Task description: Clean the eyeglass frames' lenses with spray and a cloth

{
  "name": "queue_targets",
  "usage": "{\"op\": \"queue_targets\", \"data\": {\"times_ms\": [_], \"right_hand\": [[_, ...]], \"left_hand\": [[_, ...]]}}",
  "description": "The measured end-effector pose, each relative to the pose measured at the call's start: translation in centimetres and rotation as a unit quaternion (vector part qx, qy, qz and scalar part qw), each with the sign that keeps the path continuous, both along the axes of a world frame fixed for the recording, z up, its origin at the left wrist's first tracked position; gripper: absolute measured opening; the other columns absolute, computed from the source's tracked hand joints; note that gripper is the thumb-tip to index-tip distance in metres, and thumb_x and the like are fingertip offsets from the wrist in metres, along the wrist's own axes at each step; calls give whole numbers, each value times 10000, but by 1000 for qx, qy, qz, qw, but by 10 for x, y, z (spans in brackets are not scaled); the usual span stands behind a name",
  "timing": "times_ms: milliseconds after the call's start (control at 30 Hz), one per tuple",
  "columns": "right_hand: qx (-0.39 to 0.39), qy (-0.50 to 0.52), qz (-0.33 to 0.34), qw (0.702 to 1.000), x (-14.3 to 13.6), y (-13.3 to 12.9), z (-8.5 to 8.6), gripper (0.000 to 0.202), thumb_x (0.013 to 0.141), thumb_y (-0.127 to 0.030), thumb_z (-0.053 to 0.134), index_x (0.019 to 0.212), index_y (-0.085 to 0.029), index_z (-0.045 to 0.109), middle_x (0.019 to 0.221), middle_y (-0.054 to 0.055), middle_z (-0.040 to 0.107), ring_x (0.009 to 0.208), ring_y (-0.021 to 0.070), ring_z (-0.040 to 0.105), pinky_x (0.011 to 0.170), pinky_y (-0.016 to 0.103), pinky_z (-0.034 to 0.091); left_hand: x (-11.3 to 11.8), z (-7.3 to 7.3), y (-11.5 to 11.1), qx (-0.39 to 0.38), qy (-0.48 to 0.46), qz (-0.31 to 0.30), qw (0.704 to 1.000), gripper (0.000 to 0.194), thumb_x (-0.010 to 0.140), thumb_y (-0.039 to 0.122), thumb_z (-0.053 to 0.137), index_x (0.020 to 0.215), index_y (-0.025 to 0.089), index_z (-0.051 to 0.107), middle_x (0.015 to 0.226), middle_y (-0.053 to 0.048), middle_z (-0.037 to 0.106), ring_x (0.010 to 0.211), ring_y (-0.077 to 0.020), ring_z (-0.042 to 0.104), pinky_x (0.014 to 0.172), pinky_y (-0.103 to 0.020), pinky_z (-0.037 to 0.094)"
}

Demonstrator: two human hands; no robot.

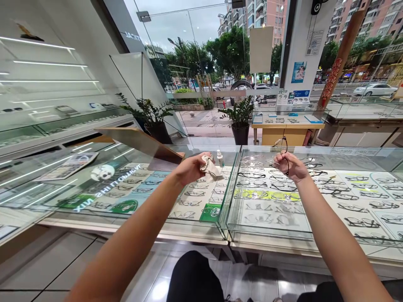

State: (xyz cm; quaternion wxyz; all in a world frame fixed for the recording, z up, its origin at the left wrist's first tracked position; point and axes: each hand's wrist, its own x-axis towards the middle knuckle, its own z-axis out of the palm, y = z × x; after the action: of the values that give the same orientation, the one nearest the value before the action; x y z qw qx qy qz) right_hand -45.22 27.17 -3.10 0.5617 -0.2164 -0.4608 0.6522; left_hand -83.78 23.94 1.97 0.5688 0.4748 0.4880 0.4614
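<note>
My left hand is closed on a crumpled beige cloth, held above the glass counter. Just behind the cloth, a small white spray bottle stands upright on the glass. My right hand pinches a pair of dark-framed glasses, raised over the right-hand display case. The glasses are tilted, with one part sticking up above the fingers and another hanging below them. The cloth and the glasses are well apart.
Rows of eyeglasses lie inside the glass display case. A brown board slants over the counter at left. Potted plants stand beyond, before the window. A person's dark-clothed knee shows below.
</note>
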Motion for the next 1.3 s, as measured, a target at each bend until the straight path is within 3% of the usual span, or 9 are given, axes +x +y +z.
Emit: {"op": "queue_targets", "data": {"times_ms": [100,167,300,433,600,767,967,1133,1300], "right_hand": [[1,-4,-5,1000,-1,1,-1,363,654,-416,939,777,-235,649,811,-8,635,789,151,603,802,334,537],[0,-3,-22,1000,-2,2,-1,371,658,-415,950,782,-230,653,821,-9,657,794,143,616,810,321,549],[-3,8,-64,998,-7,2,0,381,648,-414,968,774,-219,665,865,7,709,797,140,639,785,297,562],[-3,26,-84,996,-14,-1,3,420,611,-421,1002,769,-219,668,879,10,738,824,135,656,772,267,557],[12,16,-88,996,-25,-8,2,459,569,-479,1017,752,-227,680,859,10,747,858,151,668,792,269,561],[13,3,-77,997,-35,-15,0,427,621,-471,994,747,-223,669,896,18,765,889,156,678,864,293,547],[11,-4,-96,995,-42,-22,2,451,604,-488,1000,749,-222,666,868,14,756,928,168,677,946,313,517],[25,-23,-131,991,-46,-22,2,477,585,-522,999,718,-218,657,839,8,754,943,173,675,984,324,496],[28,-28,-130,991,-47,-23,1,453,609,-521,984,739,-219,672,862,17,756,967,187,682,1010,343,497]], "left_hand": [[40,6,8,11,-75,-17,997,284,666,269,657,929,194,581,859,-64,665,756,-214,628,724,-369,543],[68,4,14,27,-109,-37,993,300,693,302,722,931,202,570,823,-26,649,706,-172,608,664,-302,511],[116,-6,25,32,-177,-62,982,295,745,302,712,997,184,615,821,-15,655,673,-137,596,595,-240,473],[145,-20,32,18,-233,-72,970,479,695,188,702,1169,163,636,923,-28,727,730,-127,643,654,-227,523],[152,-46,38,12,-227,-51,972,660,561,33,657,1204,177,626,1099,-68,787,799,-122,683,655,-192,516],[148,-63,41,16,-214,-64,975,419,783,226,653,1195,159,681,1158,-125,785,886,-210,729,709,-292,582],[156,-63,32,25,-214,-42,976,436,787,296,720,1201,162,718,890,-37,744,727,-156,676,620,-239,520],[159,-56,24,65,-201,8,977,434,643,283,881,1019,160,704,918,-41,767,812,-168,689,722,-258,531],[158,-53,22,79,-193,-20,978,514,611,442,957,963,155,715,853,-24,742,778,-149,665,704,-248,505]]}}
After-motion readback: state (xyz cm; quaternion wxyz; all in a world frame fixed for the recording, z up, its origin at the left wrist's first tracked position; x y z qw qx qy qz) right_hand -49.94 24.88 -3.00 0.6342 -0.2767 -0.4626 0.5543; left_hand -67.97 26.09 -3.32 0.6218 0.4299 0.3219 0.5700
